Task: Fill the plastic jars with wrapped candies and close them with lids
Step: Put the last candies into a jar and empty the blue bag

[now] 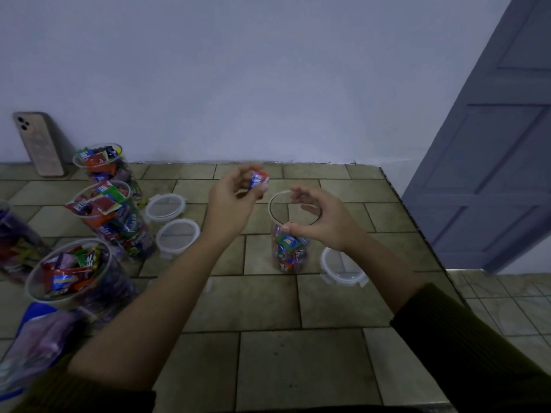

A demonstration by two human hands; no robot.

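Observation:
A clear plastic jar point(287, 251) stands open in the middle of the tiled counter, partly filled with wrapped candies. My left hand point(231, 201) pinches a red and blue wrapped candy point(258, 179) just above and left of the jar's mouth. My right hand point(323, 222) curls around the jar's rim on the right side, thumb against the near edge. Three jars heaped with candies point(98, 165) point(110, 216) point(71, 272) stand uncovered along the left. Two lids point(165, 206) point(178, 236) lie beside them, and a third lid point(343, 268) lies right of the middle jar.
A phone point(38, 144) leans against the wall at the back left. A candy bag point(35, 341) lies at the near left, with another jar point(12, 234) cut off by the left edge. The counter's right edge point(417, 225) drops to a tiled floor by a blue door point(492, 159).

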